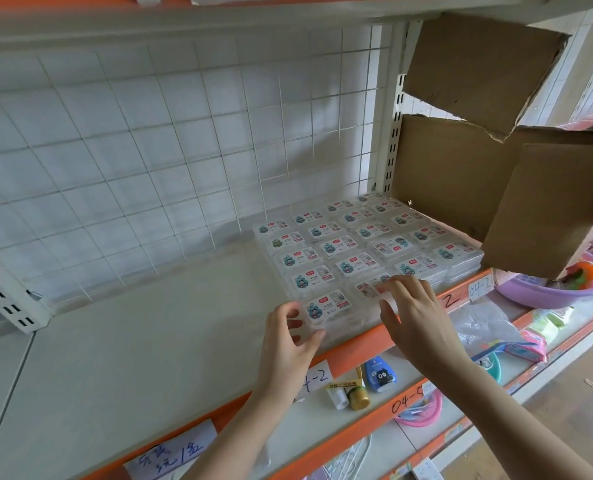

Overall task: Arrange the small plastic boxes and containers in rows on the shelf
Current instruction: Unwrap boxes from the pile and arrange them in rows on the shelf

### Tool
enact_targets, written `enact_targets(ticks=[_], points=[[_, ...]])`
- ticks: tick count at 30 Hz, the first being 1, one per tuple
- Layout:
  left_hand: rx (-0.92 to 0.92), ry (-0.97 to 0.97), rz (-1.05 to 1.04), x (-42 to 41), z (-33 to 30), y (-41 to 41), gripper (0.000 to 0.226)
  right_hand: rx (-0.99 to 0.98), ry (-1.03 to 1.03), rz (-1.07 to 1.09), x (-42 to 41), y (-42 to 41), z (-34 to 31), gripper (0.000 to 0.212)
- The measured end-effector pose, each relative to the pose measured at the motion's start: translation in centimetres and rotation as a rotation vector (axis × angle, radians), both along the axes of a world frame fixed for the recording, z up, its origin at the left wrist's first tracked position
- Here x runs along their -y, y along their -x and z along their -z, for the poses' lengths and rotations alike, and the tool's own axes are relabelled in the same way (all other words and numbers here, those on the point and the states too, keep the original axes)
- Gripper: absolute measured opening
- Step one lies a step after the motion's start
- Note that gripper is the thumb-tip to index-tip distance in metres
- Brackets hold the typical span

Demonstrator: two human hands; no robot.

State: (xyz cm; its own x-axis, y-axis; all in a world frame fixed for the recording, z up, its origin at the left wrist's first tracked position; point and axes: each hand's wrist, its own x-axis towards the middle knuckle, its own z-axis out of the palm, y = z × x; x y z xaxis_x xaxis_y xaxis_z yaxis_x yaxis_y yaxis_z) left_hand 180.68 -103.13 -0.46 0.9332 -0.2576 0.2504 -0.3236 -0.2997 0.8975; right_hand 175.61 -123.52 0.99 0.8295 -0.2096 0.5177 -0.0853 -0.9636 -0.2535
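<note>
My left hand [290, 336] pinches the front-left box [326, 311] at the shelf's orange edge [354, 355]; my right hand [411, 313] rests flat beside it. It seems light, rigid, slippery: I'd grip its sides.

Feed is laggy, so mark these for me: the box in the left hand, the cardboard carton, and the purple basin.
Box [326, 310], head view, on its label.
Cardboard carton [451, 174], head view, on its front wall.
Purple basin [544, 295], head view, on its outer wall.
</note>
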Motion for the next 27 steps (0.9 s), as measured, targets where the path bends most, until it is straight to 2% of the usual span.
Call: enact_targets(ticks=[10,15,20,24,27], points=[[0.038,-0.084,0.019,-0.4,-0.5,0.0,0.034,-0.053,-0.055,-0.007,0.1,0.0,-0.8,0.02],[-0.016,-0.055,0.068,-1.5,-0.5,-0.3,0.029,-0.008,0.015,0.028,-0.5,-0.3,-1.5,0.017],[-0.066,0.028,0.029,-4.2,-0.8,-0.8,0.015,0.046,-0.039,-0.135,-3.4,-1.2,-2.6,0.013],[-0.087,0.04,0.024,-8.4,-1.8,-1.2,0.022,0.033,-0.086,-0.294,-8.0,-3.1,-3.3,0.011],[-0.057,-0.027,-0.033,-12.9,-2.3,-1.3,0.028,0.023,-0.106,-0.419,-12.2,-5.0,-3.8,0.021]])
